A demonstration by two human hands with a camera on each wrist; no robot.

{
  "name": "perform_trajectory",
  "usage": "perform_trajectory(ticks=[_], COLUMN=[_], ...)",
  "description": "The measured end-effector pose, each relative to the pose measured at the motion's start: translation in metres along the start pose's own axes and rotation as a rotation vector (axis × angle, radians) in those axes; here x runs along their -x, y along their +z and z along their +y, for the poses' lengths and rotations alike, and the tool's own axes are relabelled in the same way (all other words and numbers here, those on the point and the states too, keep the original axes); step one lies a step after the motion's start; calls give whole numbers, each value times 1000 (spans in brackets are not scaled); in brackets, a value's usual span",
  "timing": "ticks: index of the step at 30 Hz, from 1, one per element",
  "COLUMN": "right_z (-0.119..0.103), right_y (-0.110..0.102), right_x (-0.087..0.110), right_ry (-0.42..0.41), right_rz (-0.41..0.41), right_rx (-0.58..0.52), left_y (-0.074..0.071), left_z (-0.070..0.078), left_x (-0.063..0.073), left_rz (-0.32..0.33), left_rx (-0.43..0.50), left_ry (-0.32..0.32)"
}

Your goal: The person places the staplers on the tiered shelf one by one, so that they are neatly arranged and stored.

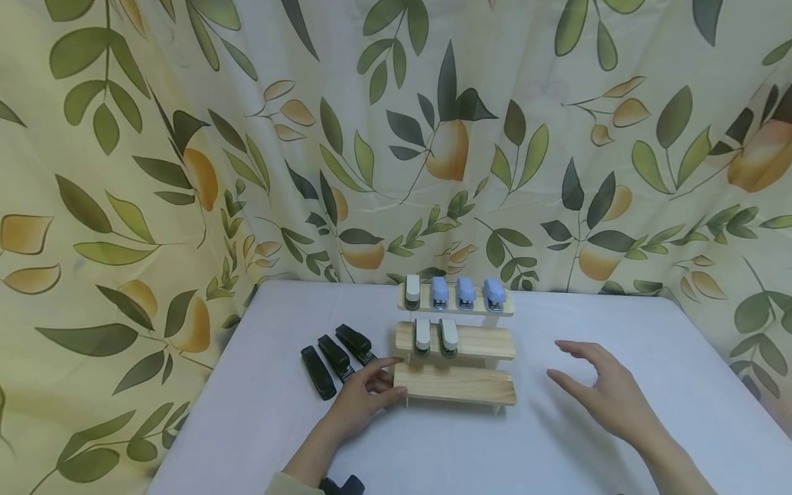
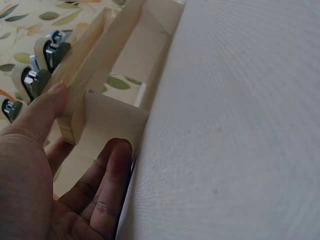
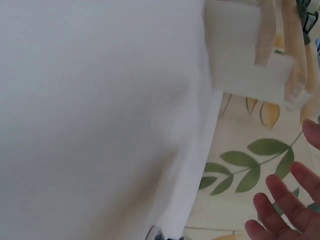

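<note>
A three-step wooden display rack point(image 1: 454, 383) stands on the table. My left hand point(image 1: 365, 399) grips the left end of its lowest board, thumb on the near corner and a finger at the far one; in the left wrist view the other fingers point(image 2: 107, 185) curl near the white support point(image 2: 112, 117). A white stapler point(image 1: 412, 292) and three light blue staplers point(image 1: 466, 293) sit on the top board. Two more white staplers point(image 1: 423, 337) are on the middle board. My right hand point(image 1: 609, 395) hovers right of the rack, fingers apart, holding nothing.
Three black staplers point(image 1: 318, 372) lie on the white-covered table point(image 1: 260, 385), left of the rack and close to my left hand. A leaf-and-fruit patterned curtain point(image 1: 396, 172) hangs behind the table and along its left side. A black object point(image 1: 343, 485) shows at the bottom edge.
</note>
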State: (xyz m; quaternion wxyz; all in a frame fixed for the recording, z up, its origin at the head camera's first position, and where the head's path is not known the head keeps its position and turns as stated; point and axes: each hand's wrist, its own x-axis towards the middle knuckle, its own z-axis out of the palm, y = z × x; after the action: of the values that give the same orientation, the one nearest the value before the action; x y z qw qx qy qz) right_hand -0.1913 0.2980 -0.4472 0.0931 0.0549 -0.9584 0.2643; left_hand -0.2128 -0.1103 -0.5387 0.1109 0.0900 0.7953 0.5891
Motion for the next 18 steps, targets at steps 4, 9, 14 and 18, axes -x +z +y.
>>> perform_trajectory(ticks=[4,9,14,18], right_z=[13,30,46,59], right_y=[-4,-11,-16,-19], right_x=[1,1,1,1], right_ry=[57,87,109,118], right_rz=[-63,-114,-160,-193], right_rx=[26,46,62,67], left_y=[0,0,-1,-1], left_z=[0,2,4,6], left_x=[0,1,1,2], left_rz=[0,0,0,1], left_rx=[3,-6,-2,5], left_ry=[-2,-1,3,7])
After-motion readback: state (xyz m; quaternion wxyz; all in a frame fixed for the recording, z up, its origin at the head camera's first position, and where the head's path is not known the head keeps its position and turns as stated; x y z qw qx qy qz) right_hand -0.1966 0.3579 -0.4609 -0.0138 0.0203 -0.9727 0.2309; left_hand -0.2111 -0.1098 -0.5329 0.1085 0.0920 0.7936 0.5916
